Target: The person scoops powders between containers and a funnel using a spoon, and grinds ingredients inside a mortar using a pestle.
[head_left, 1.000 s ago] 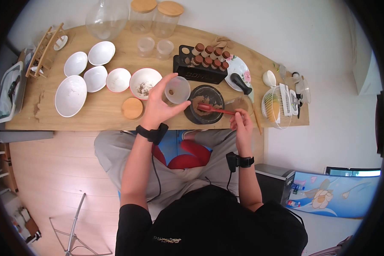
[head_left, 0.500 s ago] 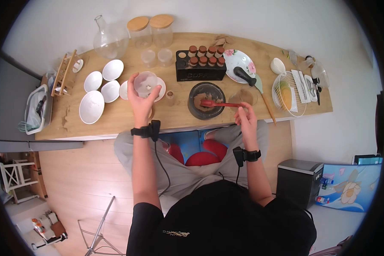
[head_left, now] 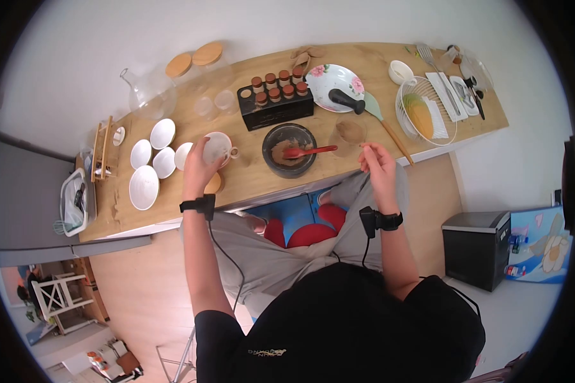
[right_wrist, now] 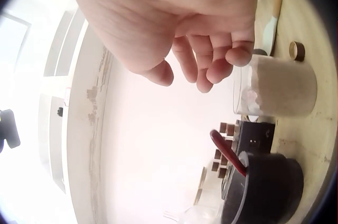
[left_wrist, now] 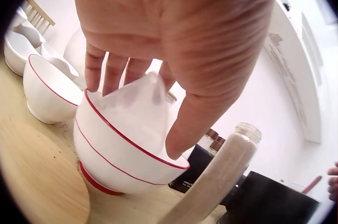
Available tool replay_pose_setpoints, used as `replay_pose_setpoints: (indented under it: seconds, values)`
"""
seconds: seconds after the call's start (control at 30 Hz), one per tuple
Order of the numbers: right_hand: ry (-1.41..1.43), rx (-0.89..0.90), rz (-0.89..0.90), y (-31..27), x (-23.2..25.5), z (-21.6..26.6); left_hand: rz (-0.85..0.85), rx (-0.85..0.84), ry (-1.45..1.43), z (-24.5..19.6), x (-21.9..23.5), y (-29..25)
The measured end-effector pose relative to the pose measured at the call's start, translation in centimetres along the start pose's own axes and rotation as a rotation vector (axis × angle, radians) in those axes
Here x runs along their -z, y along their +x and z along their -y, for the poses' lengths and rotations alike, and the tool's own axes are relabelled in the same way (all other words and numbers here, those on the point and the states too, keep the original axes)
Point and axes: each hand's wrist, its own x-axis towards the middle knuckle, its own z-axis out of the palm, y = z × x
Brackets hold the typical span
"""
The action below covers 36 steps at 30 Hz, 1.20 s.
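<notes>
My left hand (head_left: 201, 167) is over a white bowl with a red rim (left_wrist: 124, 155), holding a translucent plastic funnel (left_wrist: 140, 110) between thumb and fingers, tilted inside the bowl. An uncapped glass vial (left_wrist: 219, 179) full of brownish powder stands just right of the bowl. The right hand (head_left: 381, 175) hangs with loosely bent fingers, and nothing shows between them in the right wrist view. Left of it, a red spoon (head_left: 318, 150) leans in a dark stone mortar (head_left: 290, 172) with brown powder. Near the right fingers stands a clear container of powder (right_wrist: 285, 87).
Behind the mortar sits a black rack (head_left: 276, 113) of capped vials. A floral plate (head_left: 326, 80) carries a dark pestle (head_left: 346, 100). Several white bowls (head_left: 144, 187) stand at left. Beside them lies a wooden lid (head_left: 214, 184). A wire basket (head_left: 399, 105) is at right.
My left hand has lifted the funnel off the vial and moved it left into the red-rimmed bowl. The right hand has let go of the red spoon, which stays in the mortar.
</notes>
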Motion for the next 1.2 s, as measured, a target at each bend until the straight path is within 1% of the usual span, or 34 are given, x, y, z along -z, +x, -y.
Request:
replay_pose_setpoints:
  seconds: [0.1, 0.13, 0.2, 0.23, 0.27, 0.33, 0.37, 0.4, 0.43, 0.47, 0.53, 0.57, 0.6, 0.63, 0.67, 0.73, 0.77, 0.83, 0.97, 1.03, 1.07, 1.13, 1.17, 1.2]
  values:
    - [-0.001, 0.046, -0.025, 0.8, 2.0, 0.1, -0.109, -0.093, 0.053, -1.1, -0.1, -0.8]
    - [0.004, 0.044, -0.04, 1.2, 2.7, 0.0, -0.098, -0.105, 0.054, -1.2, -0.5, -1.2]
    - [-0.025, 0.091, -0.081, 2.3, 4.5, -0.3, -0.183, -0.116, 0.045, -1.4, -1.0, -2.0]
    - [-0.066, 0.076, -0.096, 2.9, 5.4, -0.4, -0.251, -0.114, 0.014, -1.9, -1.5, -2.7]
    - [-0.06, 0.073, -0.106, 3.8, 6.3, -1.0, -0.244, -0.122, 0.017, -2.5, -2.0, -3.3]
    - [-0.49, 0.129, 0.025, 5.5, 8.0, -3.2, -0.317, 0.129, -0.202, -3.3, -3.4, -4.4]
    - [-0.484, 0.125, 0.02, 6.3, 8.2, -4.2, -0.362, 0.165, -0.283, -3.3, -4.3, -4.6]
    - [-0.652, 0.106, 0.104, 7.1, 8.3, -5.3, -0.358, 0.164, -0.276, -3.3, -5.2, -4.8]
    - [-0.819, 0.087, 0.193, 7.7, 8.2, -5.6, -0.356, 0.216, -0.283, -3.8, -5.8, -5.1]
    - [-0.812, 0.085, 0.197, 8.2, 8.1, -5.8, -0.356, 0.27, -0.288, -4.2, -6.3, -5.4]
    - [-0.964, -0.019, 0.276, 9.3, 7.4, -6.2, -0.364, 0.269, -0.288, -4.9, -7.3, -5.4]
    - [-0.953, -0.016, 0.28, 9.6, 6.9, -6.4, -0.352, 0.302, -0.279, -4.8, -7.7, -5.2]
    - [-1.018, 0.02, 0.296, 9.8, 6.4, -6.5, -0.338, 0.336, -0.27, -4.7, -8.1, -5.0]
    - [-1.084, 0.055, 0.31, 9.9, 6.2, -6.7, -0.369, 0.327, -0.271, -4.5, -8.5, -4.8]
    - [-1.076, 0.054, 0.312, 10.0, 5.8, -6.8, -0.369, 0.326, -0.264, -4.3, -8.8, -4.6]
    - [-1.148, 0.076, 0.346, 10.1, 5.2, -7.1, -0.385, 0.335, -0.252, -4.0, -9.5, -4.4]
    - [-1.14, 0.077, 0.352, 10.1, 5.1, -7.2, -0.388, 0.336, -0.243, -3.8, -9.8, -4.3]
    - [-1.076, 0.048, 0.297, 10.0, 4.7, -7.4, -0.355, 0.352, -0.206, -3.8, -10.0, -4.0]
    - [-1.064, 0.067, 0.257, 9.6, 5.5, -6.8, -0.401, 0.341, -0.202, -4.3, -10.3, -3.9]
    - [-0.937, 0.089, 0.106, 8.7, 6.1, -6.1, -0.402, 0.347, -0.067, -4.1, -10.0, -3.8]
    - [-0.936, 0.096, 0.107, 8.1, 6.3, -5.0, -0.409, 0.345, -0.068, -4.9, -9.4, -3.8]
    - [-0.731, 0.146, -0.053, 7.0, 6.8, -3.2, -0.465, 0.201, -0.113, -7.0, -7.8, -4.3]
    - [-0.66, 0.181, -0.059, 6.8, 7.3, -3.3, -0.47, 0.201, -0.114, -8.5, -6.8, -4.7]
    - [-0.66, 0.187, -0.057, 6.4, 7.2, -2.9, -0.441, 0.102, -0.266, -10.5, -5.7, -5.1]
